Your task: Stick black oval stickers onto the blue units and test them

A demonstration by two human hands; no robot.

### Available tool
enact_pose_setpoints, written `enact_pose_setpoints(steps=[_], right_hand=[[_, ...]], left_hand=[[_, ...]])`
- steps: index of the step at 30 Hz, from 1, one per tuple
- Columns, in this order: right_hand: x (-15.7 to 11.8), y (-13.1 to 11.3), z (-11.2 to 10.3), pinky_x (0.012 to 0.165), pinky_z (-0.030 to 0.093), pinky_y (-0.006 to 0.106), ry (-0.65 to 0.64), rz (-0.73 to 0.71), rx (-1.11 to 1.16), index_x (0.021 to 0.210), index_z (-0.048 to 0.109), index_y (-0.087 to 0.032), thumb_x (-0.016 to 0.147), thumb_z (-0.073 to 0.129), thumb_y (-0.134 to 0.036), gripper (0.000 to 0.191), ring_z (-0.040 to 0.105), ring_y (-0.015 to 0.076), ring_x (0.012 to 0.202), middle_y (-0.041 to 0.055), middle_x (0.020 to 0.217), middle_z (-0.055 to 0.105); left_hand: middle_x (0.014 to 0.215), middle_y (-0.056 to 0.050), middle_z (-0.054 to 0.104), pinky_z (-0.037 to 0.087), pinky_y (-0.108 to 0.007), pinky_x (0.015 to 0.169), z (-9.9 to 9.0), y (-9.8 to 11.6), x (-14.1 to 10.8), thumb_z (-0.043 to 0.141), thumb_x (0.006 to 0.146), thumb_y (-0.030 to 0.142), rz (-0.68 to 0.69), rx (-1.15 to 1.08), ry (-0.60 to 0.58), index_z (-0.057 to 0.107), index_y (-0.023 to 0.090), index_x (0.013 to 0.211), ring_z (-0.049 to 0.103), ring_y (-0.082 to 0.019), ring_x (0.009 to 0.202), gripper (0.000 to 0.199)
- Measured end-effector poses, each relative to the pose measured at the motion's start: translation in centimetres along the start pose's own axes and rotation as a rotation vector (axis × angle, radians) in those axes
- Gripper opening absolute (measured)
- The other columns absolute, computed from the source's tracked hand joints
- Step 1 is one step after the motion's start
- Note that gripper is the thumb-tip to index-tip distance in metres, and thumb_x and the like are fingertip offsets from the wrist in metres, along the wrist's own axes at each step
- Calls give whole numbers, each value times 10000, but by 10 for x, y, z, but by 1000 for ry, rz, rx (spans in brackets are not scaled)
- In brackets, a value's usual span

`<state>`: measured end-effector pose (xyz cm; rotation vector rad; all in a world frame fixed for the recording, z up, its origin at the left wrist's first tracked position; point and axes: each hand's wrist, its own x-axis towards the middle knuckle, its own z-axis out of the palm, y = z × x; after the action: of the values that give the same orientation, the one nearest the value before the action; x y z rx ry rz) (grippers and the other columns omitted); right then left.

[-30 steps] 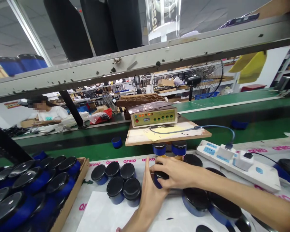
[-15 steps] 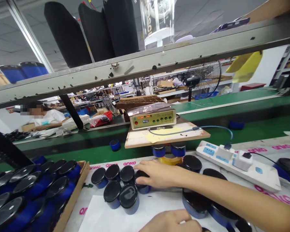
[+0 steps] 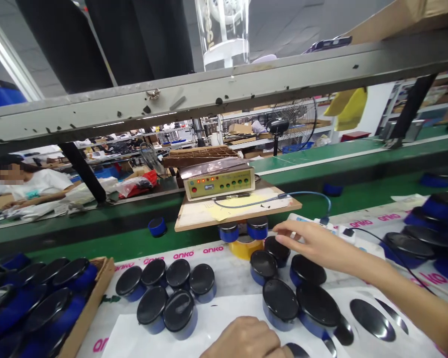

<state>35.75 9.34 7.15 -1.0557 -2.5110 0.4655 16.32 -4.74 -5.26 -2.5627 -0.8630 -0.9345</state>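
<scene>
Printed white bench cover (image 3: 229, 276) runs below both hands; green belt (image 3: 194, 236) beyond them. Right hand (image 3: 313, 243): fingers loosely apart, no object seen in grasp, near a small blue pot (image 3: 277, 250) with black top; contact unclear. Left hand (image 3: 246, 340): knuckles up, fingertips hidden, grip cannot be told. Judged technique: pinch pots by the blue wall, spare the glossy tops, lower upright; close neighbours could get knocked. Counts: six pots ahead-left of left hand; five between hands; two beneath wooden board (image 3: 186, 211), left of right hand; one control box (image 3: 220, 184) upon it. Carton (image 3: 93, 301), far left of left hand: pots overlap, uncountable.
</scene>
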Motion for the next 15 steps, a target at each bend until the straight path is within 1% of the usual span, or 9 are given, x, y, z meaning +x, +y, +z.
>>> enact_pose_setpoints(steps=[3, 4, 6, 8, 10, 11, 12, 13, 15], right_hand=[[-25, 12, -2, 750, 514, 371, 0, 68, -12, 1086, 625, -200, 912, 414, -462, 378, 648, 253, 868, 76, 1001, 687], [-36, 14, 0, 758, 519, 378, -14, 90, -24, 1099, 619, -209, 911, 415, -475, 384, 649, 257, 876, 78, 1009, 684], [-60, 14, 9, 803, 522, 410, -56, 129, -63, 1151, 602, -235, 900, 427, -515, 415, 636, 283, 965, 90, 1094, 659], [-81, 10, 26, 854, 511, 460, -115, 155, -109, 1255, 550, -281, 861, 486, -551, 482, 588, 325, 1086, 104, 1290, 558], [-95, 5, 44, 852, 511, 499, -153, 166, -143, 1351, 457, -340, 823, 562, -525, 568, 543, 359, 1149, 97, 1448, 393], [-100, 2, 51, 829, 520, 508, -160, 165, -153, 1365, 432, -360, 825, 572, -491, 573, 543, 365, 1148, 92, 1479, 342], [-103, 0, 56, 810, 528, 506, -159, 160, -152, 1363, 428, -371, 841, 557, -461, 545, 553, 360, 1136, 83, 1491, 320], [-104, -2, 59, 807, 532, 498, -148, 154, -138, 1349, 440, -373, 863, 527, -447, 499, 560, 349, 1129, 71, 1490, 324], [-106, -3, 58, 855, 520, 468, -122, 154, -73, 1311, 468, -353, 899, 462, -467, 427, 555, 318, 1141, 53, 1460, 375]], left_hand=[[574, 29, 562, 403, -232, 470, -1, -3, 6, 397, 884, 166, -66, -39, 96, 544, 198, 830, 501, -109, 484, 160], [635, 5, 595, 437, -234, 499, -1, -4, 7, 422, 848, 131, -111, -48, 114, 550, 188, 869, 533, -122, 534, 142], [878, -90, 644, 522, -280, 619, -3, -9, 9, 478, 806, 118, -225, -62, 111, 556, 148, 1029, 606, -178, 734, 239], [1150, -162, 579, 556, -360, 765, -4, -13, 10, 566, 810, 185, -354, -116, 3, 470, 149, 1260, 597, -246, 980, 462], [1268, -135, 530, 539, -407, 870, -4, -17, 8, 633, 814, 267, -467, -217, -165, 311, 239, 1406, 554, -259, 1107, 675], [1290, -106, 527, 518, -426, 916, -3, -18, 7, 643, 818, 296, -511, -272, -239, 255, 289, 1429, 536, -253, 1145, 723], [1307, -83, 526, 492, -445, 956, -2, -19, 5, 637, 828, 311, -542, -319, -290, 226, 324, 1435, 518, -248, 1177, 733], [1326, -69, 519, 465, -466, 986, -1, -19, 3, 619, 842, 315, -558, -351, -312, 218, 341, 1435, 497, -247, 1207, 716], [1380, -69, 477, 418, -496, 1028, 1, -18, 0, 587, 864, 324, -577, -386, -318, 237, 336, 1430, 443, -253, 1268, 666]])
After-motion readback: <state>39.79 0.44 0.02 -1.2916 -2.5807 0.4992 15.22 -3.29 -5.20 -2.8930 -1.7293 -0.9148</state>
